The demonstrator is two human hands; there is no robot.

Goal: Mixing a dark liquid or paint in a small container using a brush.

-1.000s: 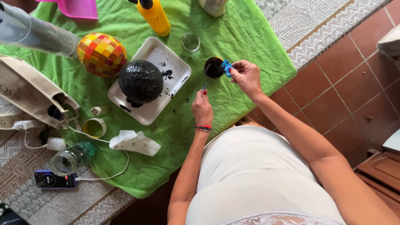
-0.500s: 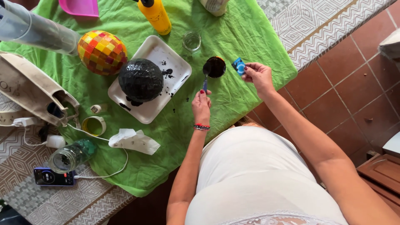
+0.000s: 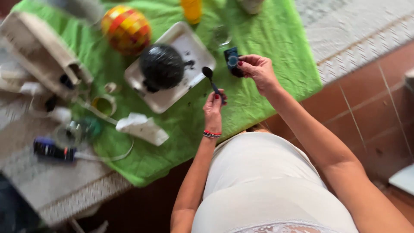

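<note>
Seen from above, the person's left hand (image 3: pixel 214 105) pinches the handle of a small black-smeared spoon (image 3: pixel 210 77) between fingertips and thumb, its bowl raised towards the white tray; a red-and-dark bracelet (image 3: pixel 211 134) circles that wrist. Just beside the spoon's bowl, the right hand (image 3: pixel 255 69) closes its grip on a small dark pot with a blue lid (image 3: pixel 232 60), tilted and held slightly above the green cloth (image 3: pixel 267 30) that covers this part of the worktop. The two hands are near each other but apart. To the left of the spoon lies a white rectangular tray (image 3: pixel 195 47), spattered with black marks, and on it rests a black ball (image 3: pixel 162 67). Beyond the tray, a ball tiled in red, orange and yellow (image 3: pixel 126 29) sits on the cloth. A yellow bottle (image 3: pixel 192 9) and a clear glass (image 3: pixel 221 34) stand near the far edge, both blurred. Near the cloth's left side lie a crumpled white tissue (image 3: pixel 142 128), a roll of tape (image 3: pixel 103 104), and a beige bag (image 3: pixel 41 56). Off the cloth, on a pale patterned covering (image 3: pixel 60 190), lies a dark blue-ended object (image 3: pixel 54 149) with a white cord, too blurred to identify. Terracotta floor tiles (image 3: pixel 358 108) show at right.
</note>
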